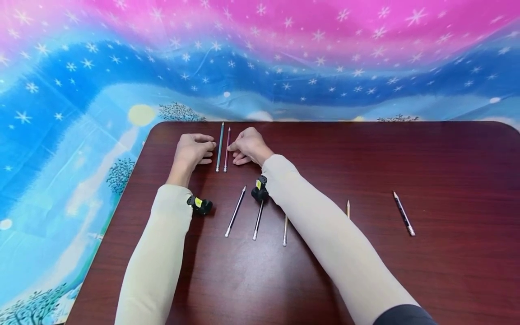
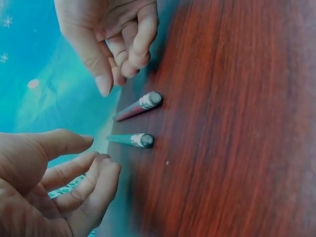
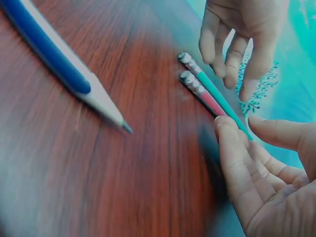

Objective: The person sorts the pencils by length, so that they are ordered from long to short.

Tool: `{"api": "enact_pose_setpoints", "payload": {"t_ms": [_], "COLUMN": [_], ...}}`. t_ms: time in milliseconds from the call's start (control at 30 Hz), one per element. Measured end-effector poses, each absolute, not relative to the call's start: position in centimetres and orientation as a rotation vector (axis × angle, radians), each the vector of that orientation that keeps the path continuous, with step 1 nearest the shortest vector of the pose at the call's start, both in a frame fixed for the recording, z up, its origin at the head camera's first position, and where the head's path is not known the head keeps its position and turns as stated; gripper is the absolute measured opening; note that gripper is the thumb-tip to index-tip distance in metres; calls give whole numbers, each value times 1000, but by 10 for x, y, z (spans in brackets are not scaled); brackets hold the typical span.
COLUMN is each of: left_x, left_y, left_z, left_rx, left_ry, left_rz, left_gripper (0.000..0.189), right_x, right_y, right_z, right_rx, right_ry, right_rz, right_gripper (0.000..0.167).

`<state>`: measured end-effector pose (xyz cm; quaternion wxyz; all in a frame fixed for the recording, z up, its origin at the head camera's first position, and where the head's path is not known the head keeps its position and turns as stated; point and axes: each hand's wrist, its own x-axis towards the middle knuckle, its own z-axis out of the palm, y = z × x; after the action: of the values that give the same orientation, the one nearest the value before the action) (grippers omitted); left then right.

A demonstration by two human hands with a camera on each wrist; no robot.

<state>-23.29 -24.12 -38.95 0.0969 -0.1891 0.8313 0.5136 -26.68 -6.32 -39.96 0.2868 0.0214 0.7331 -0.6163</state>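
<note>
Teal pencil (image 1: pixel 220 147) and red pencil (image 1: pixel 227 154): head view, 11 o'clock on table (image 1: pixel 365 158), side by side, narrow gap. Left hand (image 1: pixel 192 150) at pair's 9 o'clock, right hand (image 1: pixel 249 146) at 3. Step, judged: lining up pair; next move likely calls for light inward nudge. Teal tip close to table's far edge; open room beyond right hand, loose pencils (image 1: pixel 235 211) from 6 round to 4 o'clock. Left wrist view: both hands' fingers loosely bent, thumbs spread, pinching nothing. Right wrist view: right fingertips overlap red pencil; contact, cannot tell.
</note>
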Motion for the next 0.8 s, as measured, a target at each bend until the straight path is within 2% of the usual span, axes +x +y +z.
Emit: {"api": "enact_pose_setpoints", "payload": {"t_ms": [800], "left_x": [-180], "left_y": [-216], "left_z": [-365], "left_rx": [-297], "left_ry": [2438], "left_rz": [1515], "left_gripper": [35], "right_x": [-224], "right_y": [5], "right_z": [-367], "right_rx": [18], "right_ry": [2036], "right_rz": [-1604], "right_gripper": [10]}}
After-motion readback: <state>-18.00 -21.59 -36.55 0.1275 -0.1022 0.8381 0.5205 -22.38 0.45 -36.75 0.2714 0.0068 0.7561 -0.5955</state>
